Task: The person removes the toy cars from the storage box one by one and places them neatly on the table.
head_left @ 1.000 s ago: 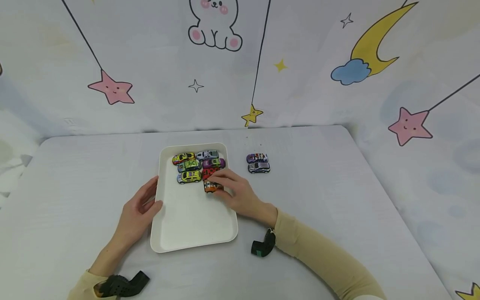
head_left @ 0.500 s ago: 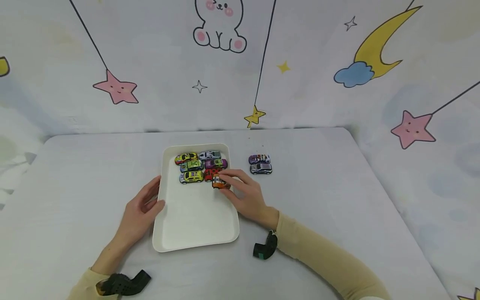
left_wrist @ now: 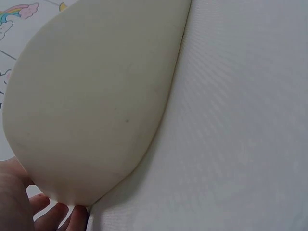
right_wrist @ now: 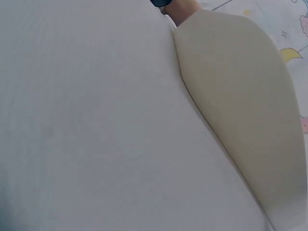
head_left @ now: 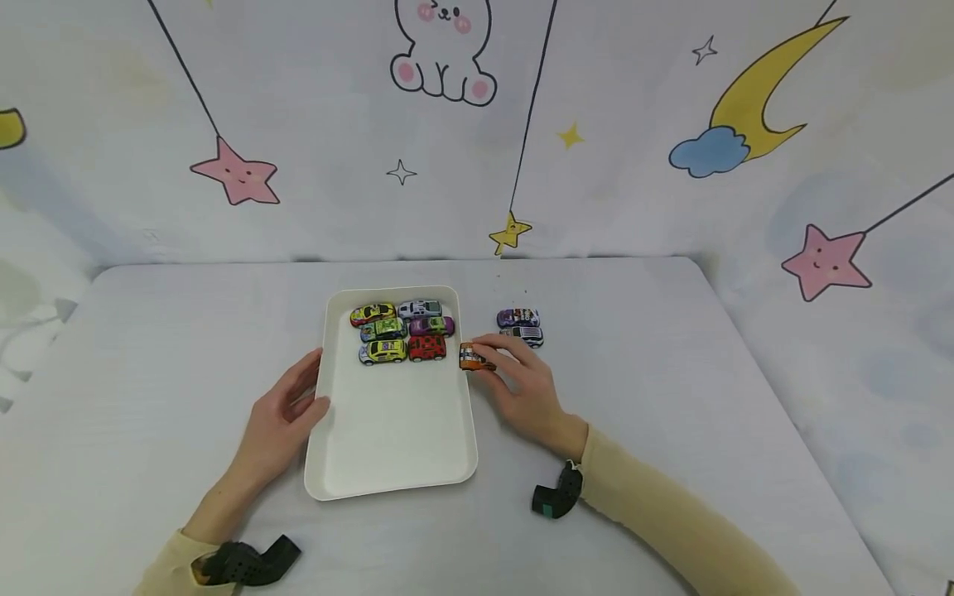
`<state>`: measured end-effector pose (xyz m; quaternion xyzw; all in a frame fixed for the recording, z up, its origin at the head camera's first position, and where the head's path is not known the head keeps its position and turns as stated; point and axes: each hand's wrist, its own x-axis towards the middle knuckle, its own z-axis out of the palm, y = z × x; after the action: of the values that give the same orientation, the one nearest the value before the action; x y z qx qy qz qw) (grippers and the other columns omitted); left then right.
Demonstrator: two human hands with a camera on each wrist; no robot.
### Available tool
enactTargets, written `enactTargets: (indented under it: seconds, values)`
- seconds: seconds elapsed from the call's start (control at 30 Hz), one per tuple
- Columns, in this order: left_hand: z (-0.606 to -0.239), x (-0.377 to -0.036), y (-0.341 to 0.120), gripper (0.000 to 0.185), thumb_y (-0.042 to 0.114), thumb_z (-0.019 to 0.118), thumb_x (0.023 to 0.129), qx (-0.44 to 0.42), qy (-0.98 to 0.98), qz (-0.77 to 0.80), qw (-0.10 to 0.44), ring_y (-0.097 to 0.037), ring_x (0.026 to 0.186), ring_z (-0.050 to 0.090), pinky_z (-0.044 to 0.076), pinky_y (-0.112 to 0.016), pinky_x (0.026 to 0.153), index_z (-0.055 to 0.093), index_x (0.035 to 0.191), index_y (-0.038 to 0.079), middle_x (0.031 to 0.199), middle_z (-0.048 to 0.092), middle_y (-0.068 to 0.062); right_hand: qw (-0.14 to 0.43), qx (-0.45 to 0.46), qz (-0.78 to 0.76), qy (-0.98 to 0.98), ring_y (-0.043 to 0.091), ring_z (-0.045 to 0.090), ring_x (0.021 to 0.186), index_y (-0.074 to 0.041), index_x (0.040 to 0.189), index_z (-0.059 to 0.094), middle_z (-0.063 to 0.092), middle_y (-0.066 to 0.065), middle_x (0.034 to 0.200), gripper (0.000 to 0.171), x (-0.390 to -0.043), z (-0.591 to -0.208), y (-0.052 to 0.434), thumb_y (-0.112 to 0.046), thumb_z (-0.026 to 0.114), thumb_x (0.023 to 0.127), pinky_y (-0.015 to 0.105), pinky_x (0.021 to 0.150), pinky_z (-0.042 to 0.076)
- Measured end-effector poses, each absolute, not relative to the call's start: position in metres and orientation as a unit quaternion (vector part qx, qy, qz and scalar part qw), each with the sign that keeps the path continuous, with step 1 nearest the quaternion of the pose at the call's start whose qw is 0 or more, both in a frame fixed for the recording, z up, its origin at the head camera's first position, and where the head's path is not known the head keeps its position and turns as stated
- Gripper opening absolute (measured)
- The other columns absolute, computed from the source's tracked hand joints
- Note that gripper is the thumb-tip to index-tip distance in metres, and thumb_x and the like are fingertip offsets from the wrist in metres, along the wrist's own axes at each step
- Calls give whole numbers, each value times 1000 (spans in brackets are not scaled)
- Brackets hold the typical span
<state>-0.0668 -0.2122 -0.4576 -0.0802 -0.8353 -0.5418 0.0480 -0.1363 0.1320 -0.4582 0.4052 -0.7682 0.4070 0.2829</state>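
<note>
Though partly hidden, car (head_left: 469, 357) between fingers (head_left: 511, 341)

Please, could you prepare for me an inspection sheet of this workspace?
Surface: flat white table with rounded far corners.
Job's things: white rectangular tray with six small multicoloured toy cars inside; two further toy cars, purple-and-white and striped silver, right of it.
Clutter: tiny dark specks near the far edge.
Hands: bare left hand touches the tray's left rim; bare right hand pinches a small orange toy car at the right rim.
Cables: nothing seen.
Surroundings: white wall with cartoon stars and moon; black devices worn at both wrists.
</note>
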Motion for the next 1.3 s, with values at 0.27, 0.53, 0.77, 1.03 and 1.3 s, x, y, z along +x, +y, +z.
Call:
enactTargets:
  seconds: [0.27, 0.53, 0.77, 1.03, 1.3]
  values:
    - [-457, -67, -212, 62, 4, 60, 98, -79, -836, -542, 46, -16, 133, 51, 42, -4, 96, 36, 154, 6, 152, 44, -22, 272, 384, 395, -789, 28, 62, 114, 0, 120, 70, 66, 15, 123, 43, -137, -457, 152, 4, 80, 79, 27, 102, 51]
    - [-458, -68, -210, 62, 4, 61, 98, -82, -835, -542, 44, -19, 134, 51, 42, -4, 97, 36, 154, 7, 152, 44, -21, 253, 372, 382, -807, 27, 63, 112, 0, 120, 70, 67, 14, 122, 42, -137, -458, 173, 3, 80, 79, 22, 103, 49]
    - [-458, -68, -210, 62, 4, 61, 97, -84, -832, -546, 46, -3, 131, 50, 42, -3, 96, 36, 154, 7, 152, 44, -21, 223, 366, 361, -828, 28, 64, 110, 2, 117, 71, 68, 14, 120, 40, -137, -458, 192, 5, 80, 79, 20, 102, 48]
    - [-459, -67, -213, 63, 2, 60, 97, -89, -828, -551, 55, 9, 128, 46, 43, -4, 96, 36, 155, 8, 152, 44, -22, 207, 362, 365, -832, 27, 65, 108, 0, 117, 71, 68, 13, 119, 41, -144, -462, 192, 9, 78, 78, 29, 92, 55]
    - [-459, -68, -212, 62, 1, 60, 97, -93, -826, -553, 56, 13, 126, 45, 43, -4, 97, 36, 154, 6, 152, 43, -24, 207, 358, 366, -834, 27, 65, 108, 0, 116, 72, 68, 13, 119, 40, -144, -463, 192, 9, 79, 78, 33, 90, 57]
